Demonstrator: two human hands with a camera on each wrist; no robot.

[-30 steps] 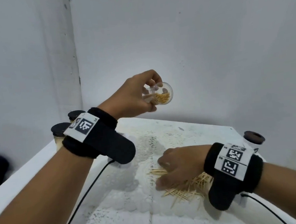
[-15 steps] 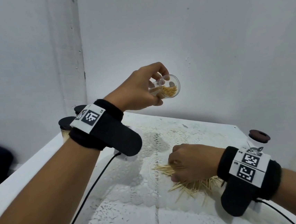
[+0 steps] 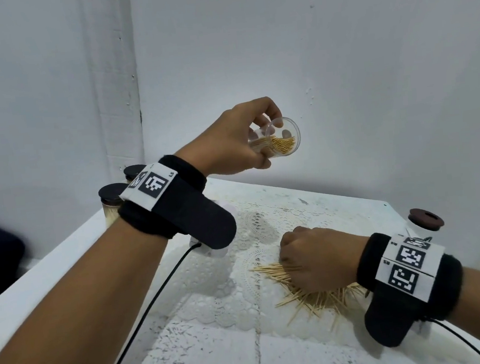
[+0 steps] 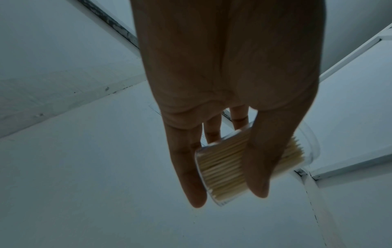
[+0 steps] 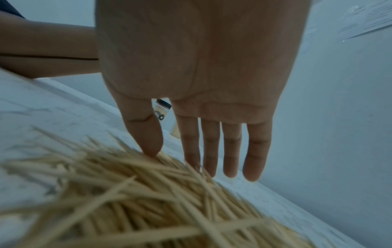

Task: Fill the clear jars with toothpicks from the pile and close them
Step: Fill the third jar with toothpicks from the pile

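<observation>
My left hand (image 3: 269, 143) holds a clear jar (image 3: 287, 137) in the air above the far side of the table. The jar is tipped on its side, lidless mouth toward the right, with toothpicks lying in its lower half. From the left wrist, thumb and fingers wrap the jar (image 4: 224, 166) around its wall. My right hand (image 3: 293, 264) rests on the left end of the toothpick pile (image 3: 317, 297). In the right wrist view its fingers (image 5: 233, 151) are nearly straight, and the thumb tip and index tip touch the pile (image 5: 127, 201). Whether any picks are pinched is unclear.
Two jars full of toothpicks with dark lids (image 3: 114, 194) (image 3: 133, 171) stand at the table's back left corner. Another jar with a brown ring lid (image 3: 425, 219) stands at the right edge. The white table (image 3: 220, 359) has a lace mat; walls close in behind and left.
My left hand has lifted the jar slightly up and to the right. My right hand has stayed on the pile, its fingers drawn in over the left end.
</observation>
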